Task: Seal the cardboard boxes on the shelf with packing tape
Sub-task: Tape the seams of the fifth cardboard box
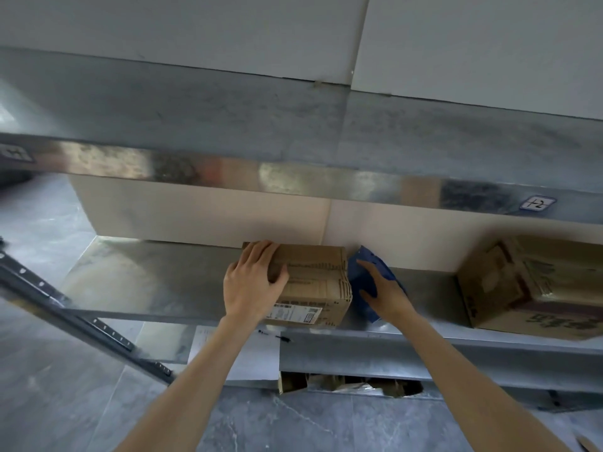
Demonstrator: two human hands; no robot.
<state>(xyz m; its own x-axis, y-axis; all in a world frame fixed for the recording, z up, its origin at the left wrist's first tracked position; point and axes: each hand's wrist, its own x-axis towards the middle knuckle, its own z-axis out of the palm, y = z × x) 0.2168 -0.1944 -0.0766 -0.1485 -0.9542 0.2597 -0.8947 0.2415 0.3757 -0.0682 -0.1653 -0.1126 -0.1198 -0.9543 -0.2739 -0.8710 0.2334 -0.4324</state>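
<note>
Head view, looking down along both bare forearms, puts the box (313, 282) just below centre. It sits at the front edge of the metal shelf (146, 282), its white label (295, 313) facing us. Our left hand (253, 282) lies on the box's 9 o'clock end. Its fingers bend over the far corner and the thumb stretches across the top, so the hand has hold of the box.

Our right hand (386, 288) is at the box's 3 o'clock, just beside the end wall. Its fingers and thumb are wrapped round a blue tool (359, 278) (blur keeps us from telling whether it carries tape). The tool stands close against that end of the box, though we cannot tell if they touch. The box's top flaps lie flat and closed, and we cannot tell whether tape runs over their seam.

A second box (538, 288) stands on the same shelf further out at 3 o'clock, well apart from the first and turned at an angle. At 12 o'clock above both runs a shiny beam (293, 179) with a small sticker (537, 203) towards 2 o'clock. At 6 o'clock from the box, a paper sheet (235, 357) with a pen (275, 337) on it lies on a lower level. Grey floor (49, 412) fills 7 o'clock.
</note>
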